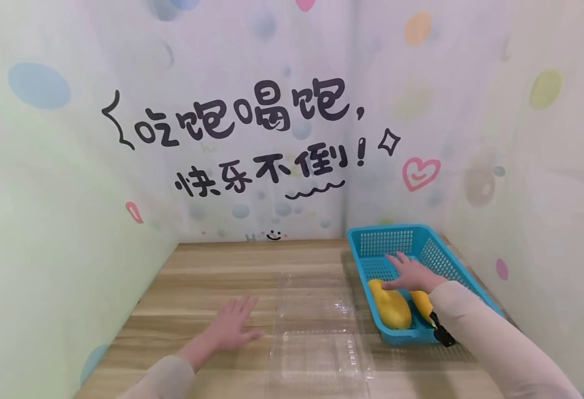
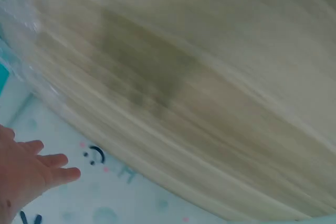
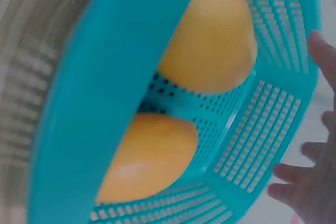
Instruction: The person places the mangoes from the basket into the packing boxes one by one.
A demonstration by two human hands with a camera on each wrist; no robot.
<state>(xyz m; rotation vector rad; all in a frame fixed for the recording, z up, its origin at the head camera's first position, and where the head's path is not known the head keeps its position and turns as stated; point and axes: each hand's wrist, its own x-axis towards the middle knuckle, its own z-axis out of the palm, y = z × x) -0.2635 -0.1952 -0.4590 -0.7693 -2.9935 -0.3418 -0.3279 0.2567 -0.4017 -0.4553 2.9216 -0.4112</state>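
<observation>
Right hand (image 1: 413,275), fingers spread, over the blue basket (image 1: 404,336)
Yellow fruit (image 1: 393,310) lies along the basket's left wall, nearer this hand than the left hand (image 1: 232,324), also spread.

Passage and obstruction about the blue basket (image 1: 389,228) and the clear container (image 1: 317,331).
The basket's perforated walls bar sideways entry; access is from above, where the right hand (image 1: 411,275) extends over the rim. Two yellow fruits, one nearer the left wall (image 1: 394,311), one to its right (image 1: 423,303), obstruct the near part, leaving room on the far floor. The low container narrows the tabletop (image 1: 182,288) beside the basket; a broader lane runs left of it, beneath the left hand (image 1: 232,322).
</observation>
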